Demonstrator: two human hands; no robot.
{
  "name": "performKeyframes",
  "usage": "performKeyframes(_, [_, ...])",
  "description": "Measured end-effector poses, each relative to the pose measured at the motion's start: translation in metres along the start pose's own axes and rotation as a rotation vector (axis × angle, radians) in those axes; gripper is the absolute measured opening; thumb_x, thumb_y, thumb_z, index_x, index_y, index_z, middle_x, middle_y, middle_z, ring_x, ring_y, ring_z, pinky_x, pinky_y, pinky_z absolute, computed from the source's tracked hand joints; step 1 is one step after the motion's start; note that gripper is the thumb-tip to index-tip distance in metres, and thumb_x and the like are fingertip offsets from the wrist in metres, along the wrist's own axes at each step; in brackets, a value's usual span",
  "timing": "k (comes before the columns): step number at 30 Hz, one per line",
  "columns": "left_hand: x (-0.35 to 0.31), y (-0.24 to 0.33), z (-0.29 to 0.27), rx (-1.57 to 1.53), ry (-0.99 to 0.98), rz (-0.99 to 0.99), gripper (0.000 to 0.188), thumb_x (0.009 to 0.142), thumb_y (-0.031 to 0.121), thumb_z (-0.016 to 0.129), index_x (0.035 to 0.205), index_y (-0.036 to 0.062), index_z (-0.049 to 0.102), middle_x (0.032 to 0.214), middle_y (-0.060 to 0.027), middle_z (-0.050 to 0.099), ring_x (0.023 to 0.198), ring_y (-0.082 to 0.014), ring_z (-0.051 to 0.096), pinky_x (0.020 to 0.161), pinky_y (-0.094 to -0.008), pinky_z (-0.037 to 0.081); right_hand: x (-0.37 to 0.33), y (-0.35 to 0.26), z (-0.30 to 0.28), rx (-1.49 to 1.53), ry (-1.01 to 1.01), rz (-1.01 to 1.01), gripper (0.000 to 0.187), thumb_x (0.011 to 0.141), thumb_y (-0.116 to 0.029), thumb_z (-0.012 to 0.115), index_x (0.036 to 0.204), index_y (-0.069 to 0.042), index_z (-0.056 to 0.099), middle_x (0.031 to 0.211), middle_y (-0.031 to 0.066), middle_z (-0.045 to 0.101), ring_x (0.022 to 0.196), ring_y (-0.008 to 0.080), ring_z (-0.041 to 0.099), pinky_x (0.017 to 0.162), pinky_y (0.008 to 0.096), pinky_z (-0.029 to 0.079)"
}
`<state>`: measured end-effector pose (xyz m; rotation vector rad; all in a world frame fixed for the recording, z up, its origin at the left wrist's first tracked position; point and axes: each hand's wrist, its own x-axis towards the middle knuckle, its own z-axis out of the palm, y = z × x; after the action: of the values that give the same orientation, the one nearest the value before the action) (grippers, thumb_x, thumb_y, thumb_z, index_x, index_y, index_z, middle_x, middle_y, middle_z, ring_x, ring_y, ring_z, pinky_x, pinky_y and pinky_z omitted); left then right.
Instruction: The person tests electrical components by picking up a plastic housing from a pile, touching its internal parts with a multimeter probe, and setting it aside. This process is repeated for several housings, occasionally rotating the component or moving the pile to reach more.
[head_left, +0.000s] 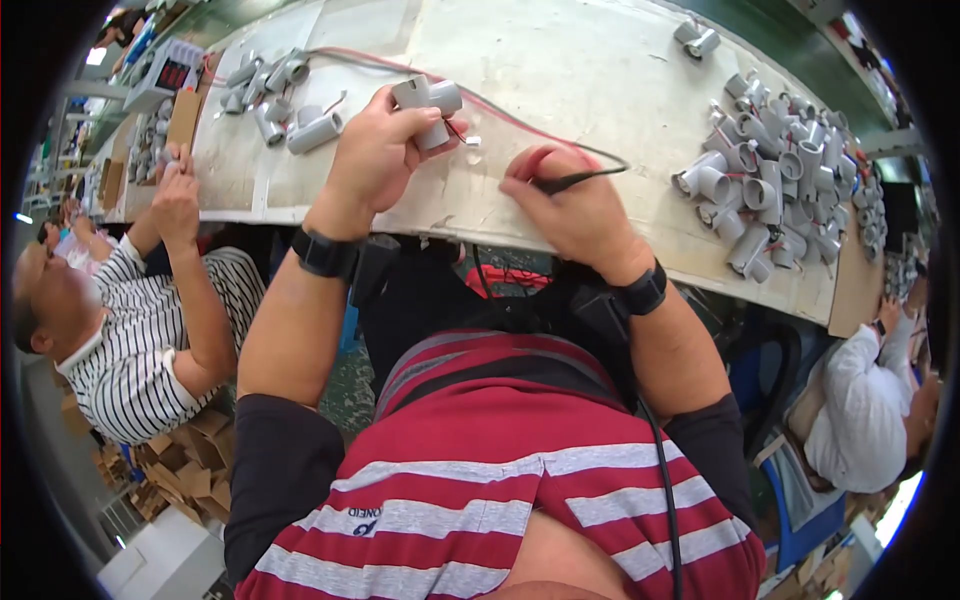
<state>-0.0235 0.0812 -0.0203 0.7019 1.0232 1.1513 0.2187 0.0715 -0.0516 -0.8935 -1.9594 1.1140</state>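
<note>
While co-workers (pixel 125 350) flank it, the table (pixel 600 95) bears grey fittings (pixel 760 194).

Short dark lettering (pixel 370 513), beside a small dark emblem (pixel 365 529), stands on a pale grey stripe of the wearer's red striped shirt (pixel 440 550), on the left chest. Toward the left end of the bench (pixel 600 80), near its far edge, a pale box (pixel 150 92) has a dark display (pixel 174 75) with red-lit figures, too small to read surely.

I wear a grey-striped maroon shirt (pixel 430 440) with black sleeves (pixel 283 450), a black cable (pixel 667 490), and black wristbands (pixel 328 254) just behind my left hand (pixel 383 150) and right hand (pixel 580 218).
</note>
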Motion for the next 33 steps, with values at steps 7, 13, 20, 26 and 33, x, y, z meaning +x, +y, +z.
performKeyframes(7, [-0.043,-0.048,-0.008,0.28,0.169,0.37,0.045,0.096,0.0,0.075,0.13,0.0023,0.046,0.112,-0.015,0.069,0.104,-0.0205,0.07,0.093,-0.0341,0.058,0.013,-0.008,0.023,0.705,0.303,0.357,0.015,0.101,-0.013,0.071,0.103,0.002,0.069,0.093,0.0093,0.075,0.077,0.014,0.071,0.067,0.0275,0.059])
performKeyframes(13, [-0.053,-0.06,0.0,0.213,0.171,0.366,0.049,0.093,-0.003,0.077,0.129,0.0022,0.045,0.114,-0.0149,0.068,0.105,-0.0189,0.07,0.093,-0.0335,0.058,0.026,-0.009,0.039,0.487,0.347,0.344,0.016,0.101,-0.013,0.071,0.106,0.002,0.069,0.092,0.0099,0.075,0.075,0.0147,0.071,0.065,0.0266,0.059])
performKeyframes(20, [-0.056,-0.066,-0.001,0.187,0.167,0.403,0.051,0.092,-0.004,0.078,0.13,0.0026,0.043,0.113,-0.0152,0.069,0.104,-0.0184,0.07,0.093,-0.0327,0.059,0.03,-0.011,0.048,0.336,0.345,0.352,0.015,0.099,-0.013,0.073,0.105,0.001,0.07,0.088,0.009,0.075,0.073,0.0139,0.072,0.062,0.0257,0.059])
performKeyframes(26, [-0.059,-0.072,-0.001,0.245,0.171,0.471,0.053,0.091,-0.001,0.08,0.13,0.0029,0.043,0.112,-0.0144,0.07,0.1,-0.0177,0.07,0.088,-0.0319,0.061,0.031,-0.013,0.049,0.271,0.34,0.382,0.016,0.096,-0.014,0.077,0.101,0.002,0.073,0.083,0.0077,0.075,0.069,0.013,0.071,0.061,0.025,0.058])
performKeyframes(33, [-0.063,-0.075,-0.008,0.384,0.165,0.488,0.057,0.088,0.004,0.085,0.13,0.0036,0.045,0.104,-0.0124,0.072,0.095,-0.015,0.07,0.079,-0.0308,0.06,0.038,-0.016,0.048,0.226,0.322,0.409,0.018,0.094,-0.015,0.079,0.099,0.002,0.074,0.081,0.0073,0.075,0.068,0.012,0.071,0.06,0.0245,0.057])
